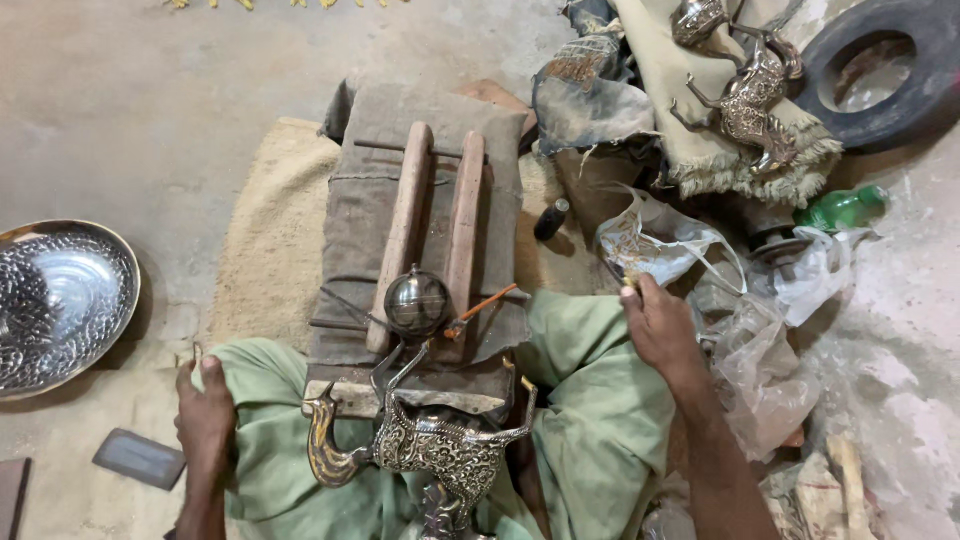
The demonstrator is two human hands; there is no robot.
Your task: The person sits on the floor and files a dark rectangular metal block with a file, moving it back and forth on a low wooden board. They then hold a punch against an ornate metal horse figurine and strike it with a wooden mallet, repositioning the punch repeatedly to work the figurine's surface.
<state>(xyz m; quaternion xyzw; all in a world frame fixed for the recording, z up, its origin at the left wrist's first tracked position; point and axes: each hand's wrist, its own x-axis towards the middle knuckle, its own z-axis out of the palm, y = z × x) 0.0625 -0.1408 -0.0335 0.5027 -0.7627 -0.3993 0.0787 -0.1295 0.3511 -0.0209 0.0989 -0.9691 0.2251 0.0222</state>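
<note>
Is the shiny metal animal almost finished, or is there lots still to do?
The metal animal in the lap already has patterned carving over its body. Neither hand works on it now: the right hand reaches into a plastic bag, and the left hand rests on the knee. How much remains cannot be told.

Crumpled whitish plastic bags (690,250) at right; green plastic bottle (842,208) beyond them.

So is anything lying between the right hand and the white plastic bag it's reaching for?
Nothing visible does. The right hand is already at the edge of the crumpled white plastic bag, fingertips touching it. The left hand rests on the green-clad knee, away from it.
</note>
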